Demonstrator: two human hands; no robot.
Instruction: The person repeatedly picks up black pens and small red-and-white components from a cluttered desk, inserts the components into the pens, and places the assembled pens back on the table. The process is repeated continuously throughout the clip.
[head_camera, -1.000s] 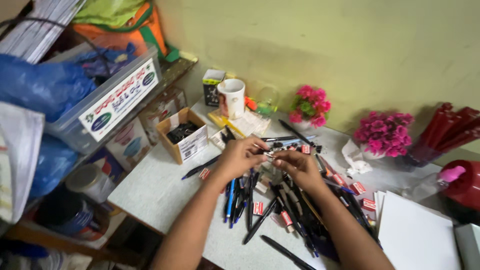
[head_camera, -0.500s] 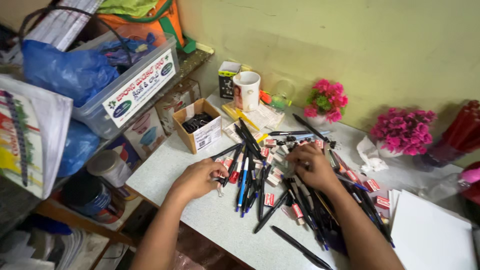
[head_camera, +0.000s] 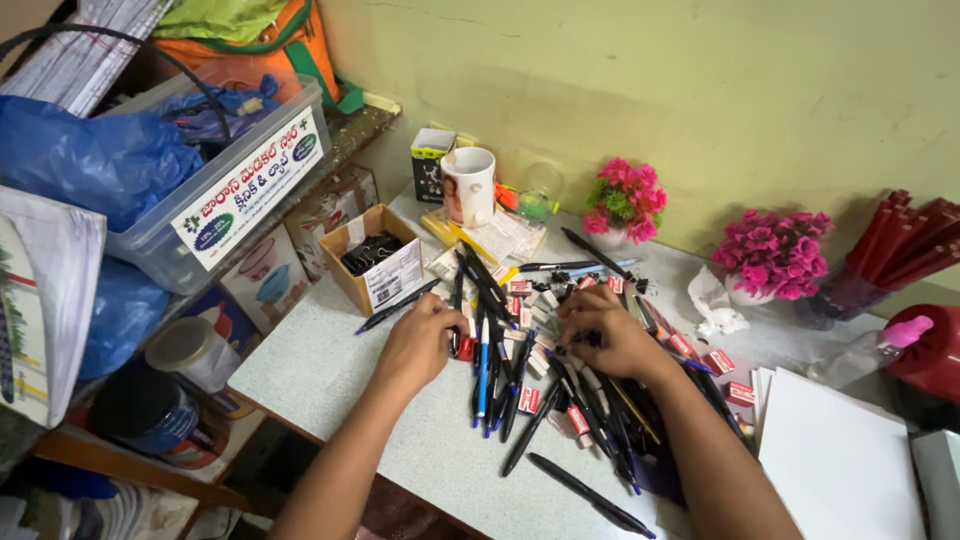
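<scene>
Black and blue pens (head_camera: 520, 385) scattered, left hand (head_camera: 418, 343) palm-down, right hand (head_camera: 607, 330) curled

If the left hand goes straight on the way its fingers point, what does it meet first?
Probably the pens right at its fingertips: the left hand points right and slightly away, into the pile. Whether it touches them already is unclear.

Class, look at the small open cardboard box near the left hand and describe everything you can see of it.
The cardboard box is small, brown and rectangular, open at the top, standing upright on the white table near its left edge. It holds a heap of dark binder clips. A white printed label covers its front side. A dark pen lies at its front corner; whether it touches is unclear. The left hand rests nearby, apart from the box. A carton stands behind it.
</scene>
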